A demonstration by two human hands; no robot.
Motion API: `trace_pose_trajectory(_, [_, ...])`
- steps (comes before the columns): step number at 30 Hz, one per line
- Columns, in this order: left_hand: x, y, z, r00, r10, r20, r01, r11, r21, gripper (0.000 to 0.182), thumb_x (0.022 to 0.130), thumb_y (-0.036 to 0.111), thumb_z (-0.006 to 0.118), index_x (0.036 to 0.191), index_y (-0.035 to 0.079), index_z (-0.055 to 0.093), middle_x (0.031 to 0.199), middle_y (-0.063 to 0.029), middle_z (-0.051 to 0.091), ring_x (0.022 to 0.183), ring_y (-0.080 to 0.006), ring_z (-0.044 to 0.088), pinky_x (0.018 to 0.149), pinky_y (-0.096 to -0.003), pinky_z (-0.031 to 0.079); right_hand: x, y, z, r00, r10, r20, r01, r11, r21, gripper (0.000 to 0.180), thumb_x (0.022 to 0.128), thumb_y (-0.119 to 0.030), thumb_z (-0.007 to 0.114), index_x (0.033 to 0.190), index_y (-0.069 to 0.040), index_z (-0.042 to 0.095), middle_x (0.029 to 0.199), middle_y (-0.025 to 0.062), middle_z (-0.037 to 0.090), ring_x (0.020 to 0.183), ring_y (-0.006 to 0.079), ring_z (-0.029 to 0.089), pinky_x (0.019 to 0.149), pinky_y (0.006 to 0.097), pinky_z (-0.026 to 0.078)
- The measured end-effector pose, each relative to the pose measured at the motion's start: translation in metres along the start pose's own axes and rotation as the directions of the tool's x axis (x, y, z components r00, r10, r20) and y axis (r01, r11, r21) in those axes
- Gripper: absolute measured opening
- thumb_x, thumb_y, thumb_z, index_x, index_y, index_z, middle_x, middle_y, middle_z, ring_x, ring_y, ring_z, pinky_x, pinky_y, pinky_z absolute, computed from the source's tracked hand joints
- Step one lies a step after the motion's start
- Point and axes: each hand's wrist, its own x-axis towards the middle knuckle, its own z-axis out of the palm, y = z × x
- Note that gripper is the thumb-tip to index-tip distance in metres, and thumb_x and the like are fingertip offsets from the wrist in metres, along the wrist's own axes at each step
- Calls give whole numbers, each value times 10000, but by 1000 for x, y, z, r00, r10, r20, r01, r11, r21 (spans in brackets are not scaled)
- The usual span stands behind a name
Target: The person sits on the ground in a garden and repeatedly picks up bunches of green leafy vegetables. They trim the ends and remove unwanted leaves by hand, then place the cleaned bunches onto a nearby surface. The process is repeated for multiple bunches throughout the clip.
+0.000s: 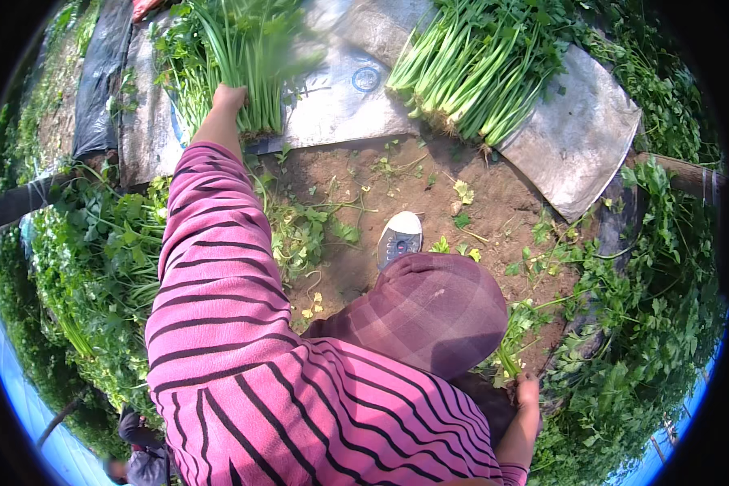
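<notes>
At the upper left, my left hand [229,98] is wrapped around a leafy celery bunch [261,91], which stands upright with its root ends at the edge of the white woven sheeting [340,115]. Part of the bunch's leaves is blurred. Low on the right, beside my bent knee, my right hand [525,392] is closed on the base of a few short celery stalks [508,362]; its fingers are partly hidden. A large pile of celery [480,73] lies on the sheeting at the upper right, pale roots toward me.
Bare soil [352,170] with scattered leaves surrounds my shoe [401,237]. Dense growing celery borders both sides, left [97,255] and right [656,316]. A dark pipe [30,197] crosses at the left. Another person [146,455] is at the lower left.
</notes>
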Motion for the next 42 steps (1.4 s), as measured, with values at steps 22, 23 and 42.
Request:
trace_pose_trajectory(22, [-281,179,46,688,723,59,-521,550,-653,454,777,260,651,1120,21,476,1054,-92,536,933,-176,524,797,-295,422,-203,-34,-77,597,-407,-692,798,215,563,253,864,-123,445,1069,4,522,638,-1,528,477,57,427,426,170,316])
trace_pose_trajectory(23, [-330,198,46,559,797,229,-381,492,-783,373,811,213,619,1107,28,488,1014,-67,564,887,-142,545,759,-269,437,-195,-31,-64,590,-456,-666,793,172,585,258,864,-116,456,1085,7,511,690,17,539,532,64,460,451,170,333])
trace_pose_trajectory(42, [-707,199,193,88,604,792,362,722,-590,134,878,126,493,998,80,530,937,-42,607,846,-164,567,770,-371,472,-89,77,26,472,-696,-541,857,218,467,409,923,-257,399,1287,-81,340,1119,119,519,805,147,586,560,205,486])
